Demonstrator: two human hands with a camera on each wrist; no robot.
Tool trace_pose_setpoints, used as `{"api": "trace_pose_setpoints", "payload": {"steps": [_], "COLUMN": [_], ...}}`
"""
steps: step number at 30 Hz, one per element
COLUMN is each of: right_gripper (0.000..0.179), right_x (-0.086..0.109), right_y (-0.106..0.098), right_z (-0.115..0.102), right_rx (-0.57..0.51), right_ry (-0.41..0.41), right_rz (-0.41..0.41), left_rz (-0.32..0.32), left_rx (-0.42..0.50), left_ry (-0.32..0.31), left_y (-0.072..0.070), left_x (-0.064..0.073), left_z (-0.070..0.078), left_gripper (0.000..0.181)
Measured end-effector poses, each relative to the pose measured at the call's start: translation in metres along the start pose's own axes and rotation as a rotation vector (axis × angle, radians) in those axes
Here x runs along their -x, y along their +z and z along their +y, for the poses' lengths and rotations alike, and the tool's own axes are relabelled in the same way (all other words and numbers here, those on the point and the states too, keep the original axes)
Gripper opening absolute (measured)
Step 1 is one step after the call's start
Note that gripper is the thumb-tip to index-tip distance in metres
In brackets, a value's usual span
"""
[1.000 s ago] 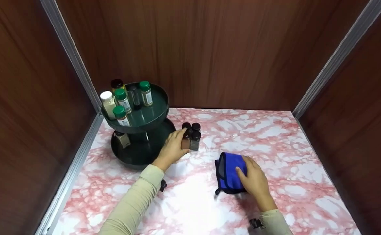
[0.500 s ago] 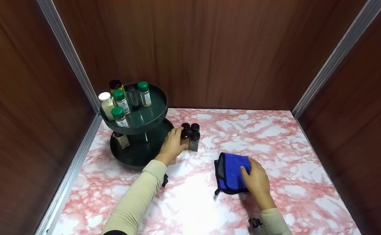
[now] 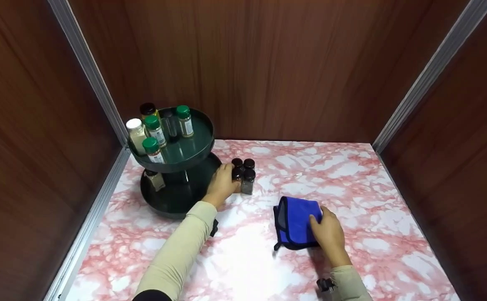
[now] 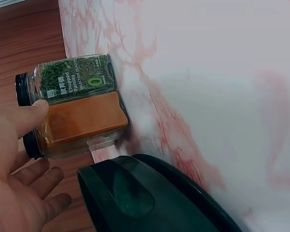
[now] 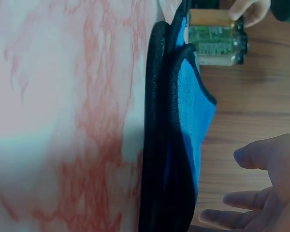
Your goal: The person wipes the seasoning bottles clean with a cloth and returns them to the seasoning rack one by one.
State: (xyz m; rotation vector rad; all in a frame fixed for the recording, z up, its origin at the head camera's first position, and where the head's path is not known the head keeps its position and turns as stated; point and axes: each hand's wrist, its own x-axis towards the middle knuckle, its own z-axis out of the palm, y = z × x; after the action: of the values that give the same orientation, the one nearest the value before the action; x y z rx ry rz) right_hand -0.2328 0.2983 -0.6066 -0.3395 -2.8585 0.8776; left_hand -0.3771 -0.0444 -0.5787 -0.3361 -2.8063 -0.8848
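Note:
Four-sided spice jars with black lids stand in a tight cluster mid-table, one of orange powder (image 4: 87, 121) beside one of chopped parsley (image 4: 77, 77). My left hand (image 3: 221, 184) is at the orange jar. In the left wrist view its straight thumb lies at the jar's shoulder, while the other fingers spread loosely on the far side. To the right sits a folded blue fabric piece (image 3: 302, 219) with black edging and a grey lining. My right hand (image 3: 329, 232) is at its right edge; the right wrist view shows the thumb and fingers extended, apart from the fabric.
A dark green two-tier round rack (image 3: 189, 154) stands at left, close to the left forearm. Green-capped bottles (image 3: 183, 121), a white-capped bottle (image 3: 137, 136) and others fill its upper tier; a small jar (image 3: 155, 180) sits below. Wood-grain panels (image 3: 293, 71) enclose the table.
My left hand has drawn slightly left at the jars, its thumb now covering more of the orange one. My right hand has slid right, off the blue fabric's top toward its edge.

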Motion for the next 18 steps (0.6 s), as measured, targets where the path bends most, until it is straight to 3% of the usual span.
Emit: {"api": "trace_pose_setpoints", "payload": {"steps": [11,18], "right_gripper": [0.067,0.07], "right_x": [-0.0057,-0.0074], "right_y": [0.0049,0.0062], "right_z": [0.0083,0.0107], "right_rx": [0.0,0.004], "right_ry": [0.067,0.085], "right_rz": [-0.008,-0.016], "left_rz": [0.01,0.012], "left_rx": [-0.005,0.038], "left_ry": [-0.063,-0.083], "left_y": [0.006,0.0065], "left_x": [-0.0084,-0.0098], "left_z": [0.0023,0.0018], "left_gripper": [0.058,0.054]}}
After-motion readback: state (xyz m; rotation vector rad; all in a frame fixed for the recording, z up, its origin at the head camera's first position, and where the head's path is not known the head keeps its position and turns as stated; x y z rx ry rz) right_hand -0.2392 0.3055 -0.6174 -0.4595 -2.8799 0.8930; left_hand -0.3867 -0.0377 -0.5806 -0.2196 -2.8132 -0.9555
